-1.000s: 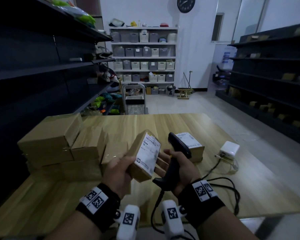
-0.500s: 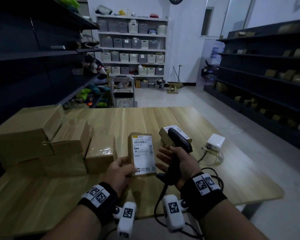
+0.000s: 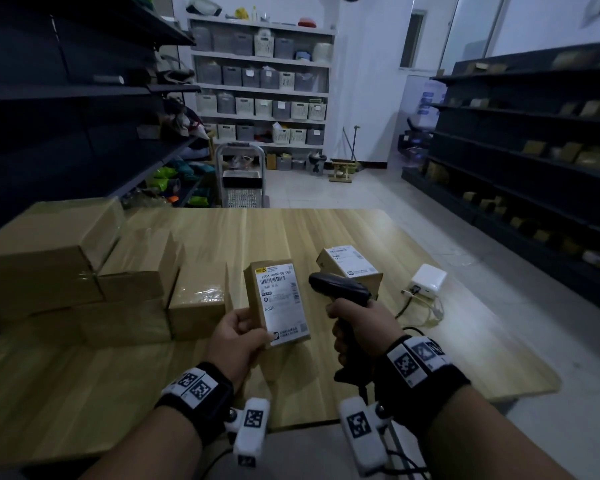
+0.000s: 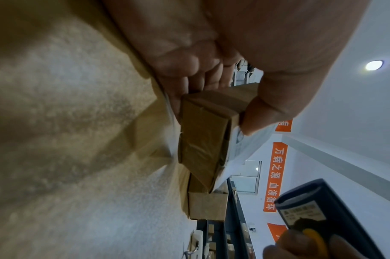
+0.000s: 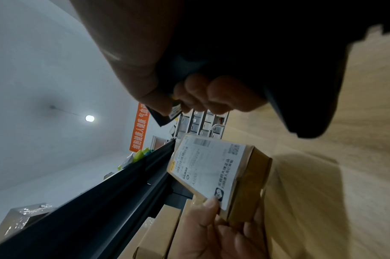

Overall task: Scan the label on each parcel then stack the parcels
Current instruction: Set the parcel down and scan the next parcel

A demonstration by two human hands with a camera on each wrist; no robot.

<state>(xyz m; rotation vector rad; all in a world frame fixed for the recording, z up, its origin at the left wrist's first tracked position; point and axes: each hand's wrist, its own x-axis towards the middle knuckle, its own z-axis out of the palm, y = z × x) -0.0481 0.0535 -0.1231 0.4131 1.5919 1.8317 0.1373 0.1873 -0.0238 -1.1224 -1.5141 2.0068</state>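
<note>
Labelled parcel (image 3: 277,303) now tipped face-up; right hand (image 3: 362,327) has closed round barcode scanner (image 3: 340,292).
Left hand (image 3: 238,337) pinches parcel's near edge, bare table (image 3: 291,230) beyond.

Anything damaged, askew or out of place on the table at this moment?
Nothing stands out. The left hand holds a small parcel label-up beside the scanner gripped by the right hand; the stacked boxes and the other labelled parcel look intact.

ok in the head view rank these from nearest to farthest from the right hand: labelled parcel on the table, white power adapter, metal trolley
From the right hand:
1. Labelled cardboard parcel on the wooden table, just beyond the black handheld scanner.
2. White power adapter, to the right.
3. Metal trolley, past the table's far edge.
</note>
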